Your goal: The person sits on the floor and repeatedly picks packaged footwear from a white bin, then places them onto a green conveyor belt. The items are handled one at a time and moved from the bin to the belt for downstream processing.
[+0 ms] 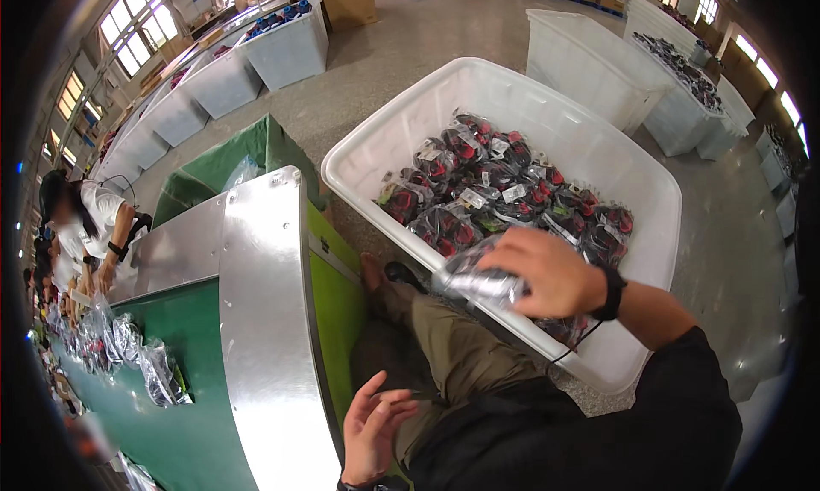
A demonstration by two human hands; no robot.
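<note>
White rectangular plastic bin (589, 141) contains clear-bagged black-and-red articles (517, 186), apparently footwear. Flat green belt (201, 341) carries clear plastic-wrapped packages (161, 374) along its far side.

The right forearm (656, 317) is angled forward and inward, and the right hand (551, 273), slightly blurred, is held with its back upward and its fingers curled in a grip. The left hand (373, 429) is held near the lower edge of view, its fingers loosely bent and parted.

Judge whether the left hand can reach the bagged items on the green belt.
Probably yes, perhaps with a lean: the left hand looks empty, and only the metal rim separates it from the bagged items.
</note>
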